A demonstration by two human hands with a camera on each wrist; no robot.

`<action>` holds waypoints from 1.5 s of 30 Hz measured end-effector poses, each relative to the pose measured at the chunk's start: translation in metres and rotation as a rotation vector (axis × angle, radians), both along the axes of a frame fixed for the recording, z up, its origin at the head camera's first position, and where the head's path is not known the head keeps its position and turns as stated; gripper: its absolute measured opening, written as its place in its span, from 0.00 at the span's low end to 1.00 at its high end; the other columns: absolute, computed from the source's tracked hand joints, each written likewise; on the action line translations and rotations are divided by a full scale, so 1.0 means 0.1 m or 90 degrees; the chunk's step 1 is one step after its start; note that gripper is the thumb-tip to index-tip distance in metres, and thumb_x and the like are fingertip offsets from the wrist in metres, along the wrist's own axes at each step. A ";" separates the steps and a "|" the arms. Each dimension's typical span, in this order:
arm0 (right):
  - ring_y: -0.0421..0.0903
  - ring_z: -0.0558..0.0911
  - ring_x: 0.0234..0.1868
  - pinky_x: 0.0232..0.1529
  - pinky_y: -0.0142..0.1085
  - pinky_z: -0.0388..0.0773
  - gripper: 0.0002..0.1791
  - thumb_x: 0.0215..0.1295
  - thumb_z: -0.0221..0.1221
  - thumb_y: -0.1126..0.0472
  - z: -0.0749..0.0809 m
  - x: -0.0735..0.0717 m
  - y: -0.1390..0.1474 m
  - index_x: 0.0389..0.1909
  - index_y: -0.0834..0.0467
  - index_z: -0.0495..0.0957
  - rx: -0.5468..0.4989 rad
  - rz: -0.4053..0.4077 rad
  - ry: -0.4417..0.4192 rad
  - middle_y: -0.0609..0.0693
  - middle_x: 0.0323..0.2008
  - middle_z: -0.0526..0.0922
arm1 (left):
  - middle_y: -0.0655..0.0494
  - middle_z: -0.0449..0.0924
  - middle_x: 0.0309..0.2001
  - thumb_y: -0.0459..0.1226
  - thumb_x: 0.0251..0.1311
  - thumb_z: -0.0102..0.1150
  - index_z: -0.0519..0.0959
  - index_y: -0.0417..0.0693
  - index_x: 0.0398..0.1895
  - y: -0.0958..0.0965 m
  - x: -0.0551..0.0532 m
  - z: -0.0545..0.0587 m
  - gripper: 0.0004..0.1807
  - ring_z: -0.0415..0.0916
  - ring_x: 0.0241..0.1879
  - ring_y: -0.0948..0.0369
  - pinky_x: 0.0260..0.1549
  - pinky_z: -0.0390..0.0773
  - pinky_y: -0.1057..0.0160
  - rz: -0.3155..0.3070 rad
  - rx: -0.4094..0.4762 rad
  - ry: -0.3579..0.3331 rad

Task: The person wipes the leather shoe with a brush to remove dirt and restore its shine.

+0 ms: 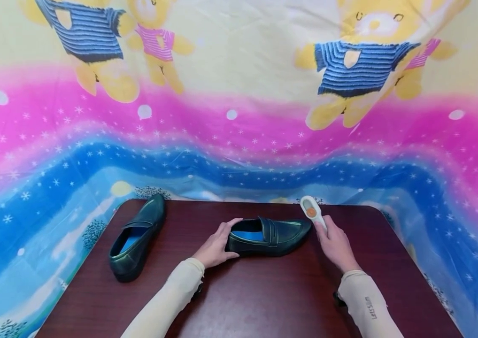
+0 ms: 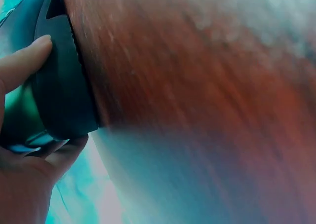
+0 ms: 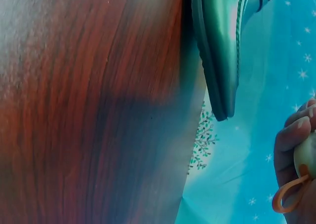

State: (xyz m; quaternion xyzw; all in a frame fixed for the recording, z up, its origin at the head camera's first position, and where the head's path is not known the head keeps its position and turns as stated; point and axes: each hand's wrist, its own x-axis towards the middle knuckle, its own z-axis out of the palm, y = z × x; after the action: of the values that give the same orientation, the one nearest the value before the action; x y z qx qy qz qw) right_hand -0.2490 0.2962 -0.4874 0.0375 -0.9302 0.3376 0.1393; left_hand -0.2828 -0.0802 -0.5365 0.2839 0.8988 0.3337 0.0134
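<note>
A dark green-black loafer [image 1: 279, 237] with a blue insole lies sideways on the table, its toe to the right. My left hand [image 1: 217, 245] grips it round the heel; in the left wrist view the thumb [image 2: 29, 58] presses one side of the heel and fingers curl beneath. Just past the toe, my right hand [image 1: 337, 241] holds a white handled tool [image 1: 312, 210] with an oval head and an orange-brown spot on it. An orange loop [image 3: 284, 197] hangs from its handle end in the right wrist view. The tool's working face is hidden.
The matching loafer [image 1: 137, 239] stands at the table's left, toe pointing to the back. Both rest on a dark red-brown wooden table [image 1: 256, 300] with rounded far corners. Behind the table hangs a cloth [image 1: 239, 126] printed with bears and stars.
</note>
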 end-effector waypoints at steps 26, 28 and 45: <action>0.44 0.69 0.20 0.24 0.38 0.66 0.18 0.78 0.56 0.43 0.16 0.12 -1.13 0.42 0.54 0.71 0.016 0.041 0.036 0.48 0.22 0.72 | 0.51 0.39 0.85 0.57 0.63 0.69 0.39 0.80 0.82 -0.15 -0.13 0.01 0.55 0.58 0.77 0.41 0.72 0.61 0.35 0.057 0.211 -0.301; 0.44 0.69 0.20 0.23 0.38 0.66 0.16 0.77 0.57 0.44 0.12 0.13 -1.29 0.43 0.54 0.72 0.037 0.050 0.044 0.48 0.21 0.73 | 0.50 0.47 0.83 0.58 0.61 0.70 0.41 0.79 0.82 -0.16 -0.14 0.00 0.55 0.63 0.74 0.43 0.71 0.62 0.37 0.061 0.208 -0.292; 0.52 0.80 0.22 0.25 0.44 0.72 0.17 0.77 0.55 0.44 -0.06 0.16 -2.17 0.41 0.55 0.73 0.191 0.064 0.014 0.51 0.22 0.79 | 0.46 0.61 0.77 0.41 0.62 0.74 0.50 0.61 0.80 -0.19 -0.24 -0.09 0.51 0.58 0.77 0.48 0.73 0.58 0.43 0.024 0.279 -0.253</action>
State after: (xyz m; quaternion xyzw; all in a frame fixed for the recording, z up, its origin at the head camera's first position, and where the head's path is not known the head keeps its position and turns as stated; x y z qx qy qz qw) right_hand -0.2335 0.0794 -0.4930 0.1084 -0.9655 0.2006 0.1255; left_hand -0.3064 -0.0995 -0.5458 0.1923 0.7904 0.5688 0.1215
